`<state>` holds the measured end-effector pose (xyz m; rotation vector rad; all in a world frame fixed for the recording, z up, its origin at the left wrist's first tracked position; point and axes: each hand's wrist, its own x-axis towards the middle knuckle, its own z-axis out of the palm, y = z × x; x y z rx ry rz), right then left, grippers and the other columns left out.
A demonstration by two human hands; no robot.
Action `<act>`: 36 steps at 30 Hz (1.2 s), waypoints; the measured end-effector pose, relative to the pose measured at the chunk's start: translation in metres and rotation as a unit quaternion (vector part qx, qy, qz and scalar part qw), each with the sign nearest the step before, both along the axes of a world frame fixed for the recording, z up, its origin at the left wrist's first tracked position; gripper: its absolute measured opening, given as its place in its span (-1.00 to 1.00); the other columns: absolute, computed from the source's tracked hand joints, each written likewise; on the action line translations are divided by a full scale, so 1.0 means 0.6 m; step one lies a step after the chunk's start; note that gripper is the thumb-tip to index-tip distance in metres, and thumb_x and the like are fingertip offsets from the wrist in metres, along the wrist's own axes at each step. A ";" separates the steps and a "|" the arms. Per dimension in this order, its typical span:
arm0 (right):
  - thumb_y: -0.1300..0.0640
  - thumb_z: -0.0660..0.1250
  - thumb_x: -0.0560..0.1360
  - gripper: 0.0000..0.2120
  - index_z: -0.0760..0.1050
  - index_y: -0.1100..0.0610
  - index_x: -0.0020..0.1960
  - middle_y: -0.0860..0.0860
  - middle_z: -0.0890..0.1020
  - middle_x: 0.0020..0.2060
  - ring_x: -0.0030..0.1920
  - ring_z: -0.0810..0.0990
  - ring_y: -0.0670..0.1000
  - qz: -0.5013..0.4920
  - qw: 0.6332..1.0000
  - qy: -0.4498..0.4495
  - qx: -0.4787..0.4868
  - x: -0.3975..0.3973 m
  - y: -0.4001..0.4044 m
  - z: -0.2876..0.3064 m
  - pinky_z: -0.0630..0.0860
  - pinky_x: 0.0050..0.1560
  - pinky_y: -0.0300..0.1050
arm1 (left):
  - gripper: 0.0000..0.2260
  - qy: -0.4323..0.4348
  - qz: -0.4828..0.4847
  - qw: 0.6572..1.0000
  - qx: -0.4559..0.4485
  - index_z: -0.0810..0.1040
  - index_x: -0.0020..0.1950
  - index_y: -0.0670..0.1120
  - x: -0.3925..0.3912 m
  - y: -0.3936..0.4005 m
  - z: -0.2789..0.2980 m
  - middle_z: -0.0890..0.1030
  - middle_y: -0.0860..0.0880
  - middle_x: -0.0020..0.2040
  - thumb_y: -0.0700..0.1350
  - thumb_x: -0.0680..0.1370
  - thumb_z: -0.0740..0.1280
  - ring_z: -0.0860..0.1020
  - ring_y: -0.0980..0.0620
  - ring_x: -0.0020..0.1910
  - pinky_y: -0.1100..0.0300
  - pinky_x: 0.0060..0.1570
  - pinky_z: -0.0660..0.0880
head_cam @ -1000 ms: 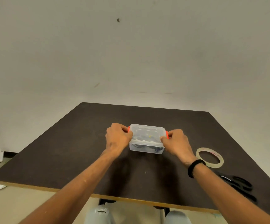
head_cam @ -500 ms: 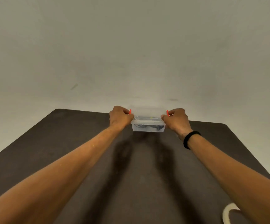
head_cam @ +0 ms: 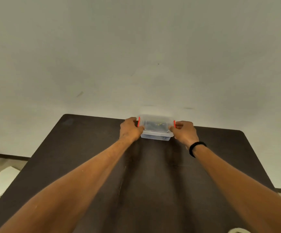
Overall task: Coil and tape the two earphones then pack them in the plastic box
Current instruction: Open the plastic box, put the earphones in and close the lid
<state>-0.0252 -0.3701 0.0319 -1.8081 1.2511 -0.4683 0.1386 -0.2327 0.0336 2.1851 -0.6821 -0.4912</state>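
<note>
So this looks like the very tail end of the job. The box (head_cam: 156,128) sits at the far edge of the table (head_cam: 86,148), right up against the wall side, lid on, with its red clips (head_cam: 138,121) showing at both ends. Through the clear plastic you can make out dark stuff inside plus a small yellowish bit, which I'd guess are the coiled earphones (head_cam: 155,126), but it's too blurry to tell how many are in there or whether they're taped.

The left hand (head_cam: 130,129) is curled around the left end of the box, fingers at the clip. The right hand (head_cam: 183,132) does the same at the right end, fingers bent around that clip. Both arms are stretched well out, and there's a black band (head_cam: 196,147) on the right wrist.

My read: coiling, taping and packing seem done, lid looks closed. What's left is maybe snapping the clips fully down, can't tell if they're latched, and then letting go. A sliver of the tape roll (head_cam: 237,230) peeks in at the near right edge, well apart from the box
</note>
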 end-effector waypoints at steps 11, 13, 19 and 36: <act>0.08 0.46 0.57 -0.64 0.60 0.14 0.34 0.07 0.69 0.15 0.01 0.67 -0.01 0.058 0.993 0.093 -0.051 -0.137 0.076 -0.010 0.50 0.11 -0.26 | -0.79 -0.066 -0.114 0.991 0.028 0.62 0.22 -0.02 -0.139 0.085 -0.034 0.60 -0.03 0.06 -0.12 0.58 0.44 0.58 0.02 0.03 0.07 0.13 0.60; 0.11 0.46 0.58 -0.73 0.63 0.17 0.25 0.07 0.71 0.08 -0.05 0.66 -0.02 0.042 0.990 0.073 -0.109 -0.191 0.122 -0.004 0.57 0.12 -0.20 | -0.86 -0.035 -0.161 0.986 0.040 0.64 0.14 0.00 -0.184 0.116 -0.034 0.62 0.04 -0.04 -0.12 0.58 0.44 0.59 0.09 -0.09 0.08 0.07 0.62; -0.03 0.54 0.50 -0.73 0.62 0.14 0.02 0.01 0.62 -0.04 0.01 0.54 -0.02 0.075 0.959 0.130 -0.239 -0.446 0.286 0.020 0.51 0.02 -0.21 | -0.85 0.033 -0.251 0.964 0.079 0.67 0.14 0.01 -0.361 0.194 -0.035 0.66 0.08 -0.09 -0.06 0.58 0.45 0.58 0.16 -0.18 0.13 -0.01 0.63; 0.06 0.34 0.65 -0.57 0.45 0.07 0.51 0.07 0.53 0.40 0.42 0.43 0.14 0.199 0.925 0.317 -0.068 -0.621 0.343 -0.009 0.39 0.41 0.08 | -0.62 0.041 -0.162 0.956 0.240 0.50 0.37 0.06 -0.600 0.117 0.000 0.68 0.03 0.08 0.14 0.60 0.39 0.62 -0.04 0.15 0.05 -0.07 0.47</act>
